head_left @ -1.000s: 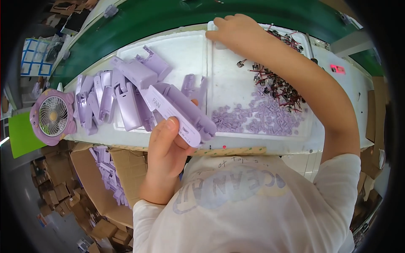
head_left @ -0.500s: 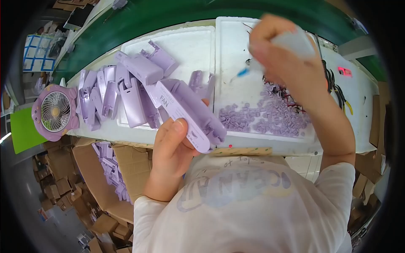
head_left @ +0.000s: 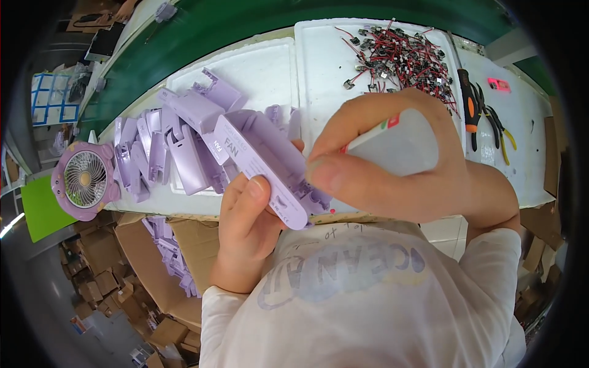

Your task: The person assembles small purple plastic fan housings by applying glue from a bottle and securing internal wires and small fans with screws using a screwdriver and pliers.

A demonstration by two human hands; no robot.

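My left hand grips a lilac plastic fan casing, tilted, its hollow side facing right and printed face toward me. My right hand is closed around a whitish translucent squeeze bottle with red and green marks. Thumb and index finger pinch close to the bottle's front end, right against the casing's open side. Its tip is hidden behind those fingers. Just left of the held piece lies a heap of similar lilac casings.
Small circuit parts with red and black wires are heaped on a white foam tray. Right of it lie an orange-black screwdriver, pliers and a pink-red item. A lilac desk fan stands left, above a cardboard box holding casings.
My right hand has come down and left with the squeeze bottle, from over the tray to the casing. The blue tip seen before is now hidden. My left hand still holds the casing.
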